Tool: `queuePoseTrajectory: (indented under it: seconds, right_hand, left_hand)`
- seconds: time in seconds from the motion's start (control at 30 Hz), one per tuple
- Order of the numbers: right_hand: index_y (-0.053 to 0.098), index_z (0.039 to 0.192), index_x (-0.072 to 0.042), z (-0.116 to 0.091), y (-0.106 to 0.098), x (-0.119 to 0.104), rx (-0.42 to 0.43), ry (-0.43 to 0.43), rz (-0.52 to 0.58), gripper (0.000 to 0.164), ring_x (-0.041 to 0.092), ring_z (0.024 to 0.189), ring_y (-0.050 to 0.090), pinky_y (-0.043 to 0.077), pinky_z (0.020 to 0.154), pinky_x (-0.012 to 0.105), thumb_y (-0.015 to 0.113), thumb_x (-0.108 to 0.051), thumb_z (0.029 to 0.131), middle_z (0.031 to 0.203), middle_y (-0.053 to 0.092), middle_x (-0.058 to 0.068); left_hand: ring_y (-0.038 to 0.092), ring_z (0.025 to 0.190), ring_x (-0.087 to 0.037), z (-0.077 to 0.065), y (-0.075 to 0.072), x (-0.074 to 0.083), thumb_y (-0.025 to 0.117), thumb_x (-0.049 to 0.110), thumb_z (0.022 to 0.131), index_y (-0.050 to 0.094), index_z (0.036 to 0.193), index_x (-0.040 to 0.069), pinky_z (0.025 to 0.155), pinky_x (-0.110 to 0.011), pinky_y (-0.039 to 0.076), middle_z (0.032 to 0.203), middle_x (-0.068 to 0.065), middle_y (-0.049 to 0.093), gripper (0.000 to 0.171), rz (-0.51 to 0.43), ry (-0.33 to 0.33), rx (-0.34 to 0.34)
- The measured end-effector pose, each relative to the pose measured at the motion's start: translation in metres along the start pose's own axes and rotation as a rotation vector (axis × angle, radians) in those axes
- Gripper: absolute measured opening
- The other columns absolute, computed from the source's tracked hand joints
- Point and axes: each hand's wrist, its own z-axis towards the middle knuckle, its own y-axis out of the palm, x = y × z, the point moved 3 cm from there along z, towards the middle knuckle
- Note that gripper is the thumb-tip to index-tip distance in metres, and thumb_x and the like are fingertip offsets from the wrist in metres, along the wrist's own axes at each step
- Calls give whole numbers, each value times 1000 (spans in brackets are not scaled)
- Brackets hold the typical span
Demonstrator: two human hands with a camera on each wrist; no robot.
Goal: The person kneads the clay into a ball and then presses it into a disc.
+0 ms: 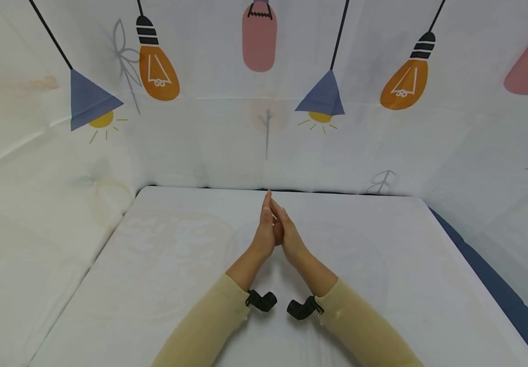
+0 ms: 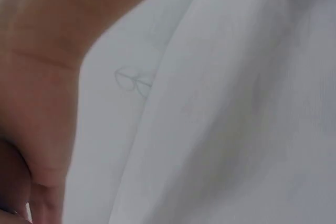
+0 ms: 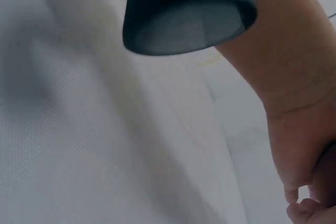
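Note:
Above the white table point(image 1: 190, 285), my left hand point(image 1: 264, 233) and my right hand point(image 1: 294, 239) lean towards each other and meet near the top. Their fingers are extended and point away from me, forming a peaked shape. Lower down, near the wrists, a gap separates them. Nothing shows held between them, though the inner palms are mostly hidden. A bare wrist point(image 2: 39, 66) fills the left side of the left wrist view. The right wrist view has a bare wrist point(image 3: 299, 98) on its right, with curled fingertips partly showing below.
A black camera mount point(image 1: 264, 300) sits at the left sleeve's cuff, another mount point(image 1: 302, 308) at the right one. Behind the table hangs a white cloth point(image 1: 208, 137) printed with lamps and bulbs. Dark blue fabric point(image 1: 484, 275) runs along the table's right edge.

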Motion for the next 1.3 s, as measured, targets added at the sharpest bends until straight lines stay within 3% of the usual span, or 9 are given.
queuePoseTrajectory:
  seconds: [0.13, 0.3, 0.47, 0.6, 0.77, 1.0, 1.13, 1.3]
  right_hand:
    - [22, 161, -22, -4, -1, -10, -42, -43, 29, 65, 23, 150, 19, 11, 118, 58, 13, -55, 106, 164, 25, 3]
    - [16, 162, -18, -5, -6, -23, -39, -85, 82, 77, 25, 152, 17, 9, 120, 56, 15, -66, 102, 165, 21, 12]
    - [16, 162, -16, 1, -13, -29, 15, -94, 106, 78, 25, 152, 16, 9, 121, 52, 16, -66, 102, 165, 20, 10]
    - [19, 161, -16, 6, -20, -30, 69, -96, 91, 72, 25, 152, 15, 8, 121, 50, 18, -60, 104, 164, 22, 9]
    - [23, 161, -19, 11, -28, -28, 135, -85, -6, 67, 23, 151, 17, 9, 121, 48, 23, -54, 104, 163, 26, 7]
    - [26, 160, -21, 19, -37, -21, 209, -46, -168, 67, 24, 150, 21, 11, 118, 59, 33, -53, 101, 163, 28, 5]
    - [27, 160, -21, 21, -37, -15, 219, -22, -206, 65, 25, 150, 20, 13, 116, 61, 34, -51, 102, 164, 25, 3]
    - [28, 159, -21, 18, -29, -7, 189, 23, -178, 64, 29, 145, 27, 19, 114, 61, 35, -49, 102, 164, 25, 2]
  left_hand:
    - [8, 152, -31, 2, -2, -2, 6, 92, 80, -2, 162, 28, 115, -66, 9, 167, -7, 1, 104, 46, -18, 9]
    - [1, 153, -29, 2, -2, -3, -1, 83, 88, -2, 162, 23, 116, -64, 4, 168, -5, 1, 95, 90, -48, -40]
    - [6, 152, -35, -1, 1, -8, -3, 73, 96, -4, 162, 17, 117, -64, 7, 168, -7, -2, 86, 84, -56, -118]
    - [15, 151, -37, -4, 5, -12, 0, 79, 92, -4, 162, 21, 116, -64, 10, 168, -11, 2, 91, 50, -81, -171]
    - [18, 150, -40, -6, 10, -10, 4, 87, 86, -1, 162, 19, 118, -60, 9, 167, -15, 7, 102, -13, -26, -207]
    - [19, 150, -37, -11, 14, -2, 7, 84, 89, -2, 162, 19, 119, -59, 6, 167, -14, 5, 99, -78, 31, -220]
    - [16, 150, -38, -11, 15, 3, 10, 88, 85, -3, 162, 18, 118, -60, 6, 167, -13, 3, 104, -122, 48, -221]
    - [6, 152, -28, -10, 14, 11, 10, 89, 84, -2, 162, 16, 118, -58, 2, 168, -5, 0, 107, -141, 84, -204]
